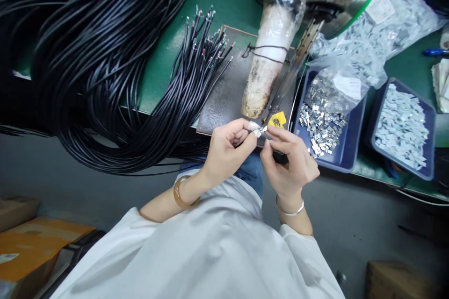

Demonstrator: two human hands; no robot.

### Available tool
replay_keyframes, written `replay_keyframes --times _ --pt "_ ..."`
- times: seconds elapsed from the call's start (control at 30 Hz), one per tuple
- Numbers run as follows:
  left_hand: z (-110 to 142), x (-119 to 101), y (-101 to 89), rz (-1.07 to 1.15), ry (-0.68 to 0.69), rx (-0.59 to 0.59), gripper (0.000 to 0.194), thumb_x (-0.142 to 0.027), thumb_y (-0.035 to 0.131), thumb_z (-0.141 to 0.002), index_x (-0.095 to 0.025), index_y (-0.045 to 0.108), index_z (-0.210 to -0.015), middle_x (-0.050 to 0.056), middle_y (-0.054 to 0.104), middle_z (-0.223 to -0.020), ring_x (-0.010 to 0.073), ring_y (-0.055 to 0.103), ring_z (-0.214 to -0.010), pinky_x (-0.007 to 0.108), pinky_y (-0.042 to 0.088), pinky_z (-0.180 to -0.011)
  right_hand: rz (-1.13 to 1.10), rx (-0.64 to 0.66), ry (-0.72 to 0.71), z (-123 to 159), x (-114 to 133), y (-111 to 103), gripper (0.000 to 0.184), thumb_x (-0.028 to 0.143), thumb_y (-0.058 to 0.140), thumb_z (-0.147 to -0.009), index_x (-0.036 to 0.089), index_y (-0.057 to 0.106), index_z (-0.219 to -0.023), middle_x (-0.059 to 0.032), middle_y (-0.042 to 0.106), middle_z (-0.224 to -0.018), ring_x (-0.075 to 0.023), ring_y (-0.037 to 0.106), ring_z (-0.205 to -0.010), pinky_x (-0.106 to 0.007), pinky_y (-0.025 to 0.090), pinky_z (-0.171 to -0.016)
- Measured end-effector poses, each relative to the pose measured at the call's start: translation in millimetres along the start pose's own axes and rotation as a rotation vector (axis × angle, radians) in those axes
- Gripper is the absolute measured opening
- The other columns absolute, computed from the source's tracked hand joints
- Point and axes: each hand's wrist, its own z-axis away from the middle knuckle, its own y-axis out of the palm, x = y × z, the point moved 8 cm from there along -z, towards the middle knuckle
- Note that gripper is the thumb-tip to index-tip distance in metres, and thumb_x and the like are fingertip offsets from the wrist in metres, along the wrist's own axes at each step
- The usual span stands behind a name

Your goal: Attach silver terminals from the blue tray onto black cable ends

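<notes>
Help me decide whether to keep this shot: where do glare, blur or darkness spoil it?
Head view: bright streaks run along the black cables; head view: glare patches the clear plastic bag at upper right; head view: the small shiny piece in the left hand is too soft to make out; head view: the cardboard box at lower right is dim.
</notes>
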Motion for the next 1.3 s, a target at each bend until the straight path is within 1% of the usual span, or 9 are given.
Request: replay_keyframes --times 0.13,0.3,0.53,0.7,0.9,1.17,1.3 --pt "1 -1 1.5 -0.004 0.002 0.007 0.012 -0.024 0.067 -0.085 -0.015 0.065 -0.077 -0.008 0.031 -0.052 0.0055 0.027 -0.048 0.021 0.02 -0.045 0.021 0.005 -0.011 -2 2 -1 0.019 0.008 0.069 -0.085 0.023 0.06 -0.091 -0.0033 0.078 -0.105 -0.0154 0.077 -0.089 -0.027 0.064 -0.081" --pt "-1 -6 1.1 -0.023 0.031 0.001 0.011 -0.02 0.065 -0.084 -0.015 0.062 -0.074 -0.008 0.03 -0.052 0.0052 0.025 -0.048 0.022 0.019 -0.045 0.023 0.006 -0.032 -5 3 -2 0.019 0.007 0.069 -0.084 0.022 0.06 -0.091 -0.0038 0.078 -0.104 -0.0158 0.077 -0.09 -0.027 0.065 -0.083" --pt "-3 -10 0.8 -0.027 0.04 0.005 0.013 -0.02 0.066 -0.082 -0.015 0.061 -0.071 -0.008 0.029 -0.051 0.0051 0.024 -0.048 0.021 0.018 -0.045 0.017 -0.001 -0.03 -7 4 -3 0.018 0.009 0.068 -0.085 0.023 0.06 -0.091 -0.003 0.077 -0.106 -0.0154 0.077 -0.089 -0.027 0.065 -0.081" --pt "-6 -9 -0.4 -0.016 0.034 0.01 0.012 -0.017 0.067 -0.081 -0.014 0.061 -0.07 -0.009 0.028 -0.051 0.0047 0.023 -0.048 0.021 0.017 -0.045 0.002 0.009 -0.037 -8 3 -1 0.02 0.006 0.069 -0.083 0.022 0.06 -0.092 -0.0052 0.077 -0.106 -0.0156 0.077 -0.09 -0.026 0.065 -0.081" --pt "-6 -3 -1.2 0.005 -0.026 0.034 0.009 -0.018 0.068 -0.08 -0.013 0.065 -0.073 -0.009 0.032 -0.051 0.0039 0.025 -0.047 0.019 0.017 -0.044 -0.031 0.024 -0.038 -7 1 1 0.021 0.004 0.07 -0.082 0.021 0.06 -0.09 -0.0067 0.078 -0.104 -0.0155 0.076 -0.089 -0.026 0.064 -0.08" --pt "-7 -4 -0.7 -0.03 0.015 0.029 0.009 -0.017 0.066 -0.079 -0.012 0.063 -0.072 -0.009 0.03 -0.051 0.0037 0.023 -0.048 0.019 0.017 -0.044 -0.025 0.018 -0.043 -8 0 0 0.021 0.003 0.071 -0.081 0.02 0.061 -0.089 -0.0072 0.078 -0.103 -0.0147 0.076 -0.09 -0.024 0.063 -0.082" --pt "-7 -4 -0.2 -0.017 0.0 0.026 0.009 -0.018 0.067 -0.078 -0.013 0.063 -0.072 -0.009 0.03 -0.05 0.0038 0.024 -0.048 0.019 0.018 -0.045 -0.028 0.027 -0.036 -9 0 -1 0.021 0.003 0.071 -0.081 0.02 0.062 -0.09 -0.0071 0.078 -0.104 -0.0149 0.076 -0.089 -0.025 0.063 -0.081"
